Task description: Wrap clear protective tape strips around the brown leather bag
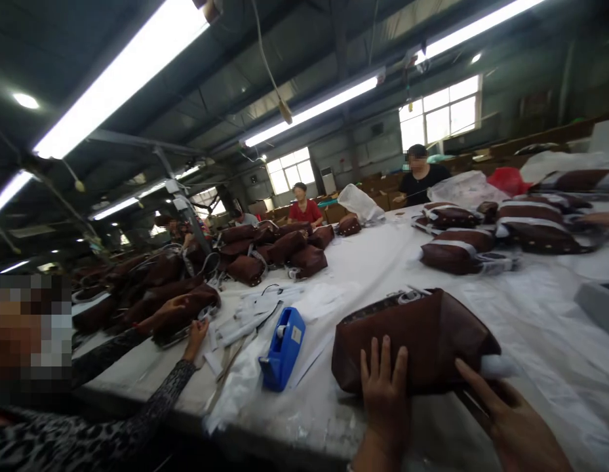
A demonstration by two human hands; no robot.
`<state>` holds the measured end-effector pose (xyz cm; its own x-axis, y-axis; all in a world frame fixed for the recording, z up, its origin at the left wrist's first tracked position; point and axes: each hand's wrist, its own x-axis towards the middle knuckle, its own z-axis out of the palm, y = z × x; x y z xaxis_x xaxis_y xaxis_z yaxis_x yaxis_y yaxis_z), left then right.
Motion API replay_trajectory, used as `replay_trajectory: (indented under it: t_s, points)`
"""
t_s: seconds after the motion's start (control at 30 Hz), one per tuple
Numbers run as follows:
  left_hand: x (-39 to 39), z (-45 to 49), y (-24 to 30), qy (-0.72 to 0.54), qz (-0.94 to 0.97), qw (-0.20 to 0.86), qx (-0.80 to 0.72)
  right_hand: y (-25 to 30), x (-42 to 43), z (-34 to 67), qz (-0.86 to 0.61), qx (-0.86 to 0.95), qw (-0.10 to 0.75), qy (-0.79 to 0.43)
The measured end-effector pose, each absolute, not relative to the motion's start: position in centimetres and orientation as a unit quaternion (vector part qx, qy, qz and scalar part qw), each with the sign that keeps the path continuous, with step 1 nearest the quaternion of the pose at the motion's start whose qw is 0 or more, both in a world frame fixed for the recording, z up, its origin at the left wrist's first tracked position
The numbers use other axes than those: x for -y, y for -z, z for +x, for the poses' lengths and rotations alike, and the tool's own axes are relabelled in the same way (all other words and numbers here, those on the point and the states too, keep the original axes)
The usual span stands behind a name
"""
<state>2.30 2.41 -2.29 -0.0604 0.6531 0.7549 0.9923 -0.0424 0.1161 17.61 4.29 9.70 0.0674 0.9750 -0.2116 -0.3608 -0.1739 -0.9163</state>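
Your left hand (384, 388) lies flat on the near face of the brown bag (422, 328). Its fingers (377, 359) are stretched and a little spread, pressing and not gripping. Your right hand (510, 423) is also released: its long finger touches the lower right corner of the bag, just beside the white stuffing (498, 367) that comes out there.

The bag rests on the white-covered table (540, 314), directly under and beyond your fingertips. I judge that you are holding the bag steady and flat. Any further move calls for a real grasp, because neither hand closes on anything now.

To the left of your left fingers stands the blue tape dispenser (283, 347). Further left, a co-worker's hand (196, 331) handles another bag. Piles of similar bags (275, 252) lie well beyond your fingers.
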Motion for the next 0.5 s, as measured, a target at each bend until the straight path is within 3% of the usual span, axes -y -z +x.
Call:
replay_trajectory:
  t_s: [0.1,0.23,0.4,0.5]
  points:
    - [-1.4,1.7,-0.3,0.371,-0.641,0.199,0.641,-11.6,-3.9,16.7,-0.446,0.404,0.552,-0.577]
    - [-0.5,0.3,-4.4,0.519,-0.581,0.118,0.615,-12.0,-3.1,17.0,-0.387,0.494,0.516,-0.583]
    - [-0.6,-0.3,-8.4,0.748,-0.34,-0.063,0.567,-5.7,-1.6,17.9,-0.41,0.512,0.285,-0.699]
    - [-1.6,1.3,-9.4,0.864,-0.209,-0.189,0.417,-1.9,-0.6,17.1,-0.394,0.464,0.248,-0.753]
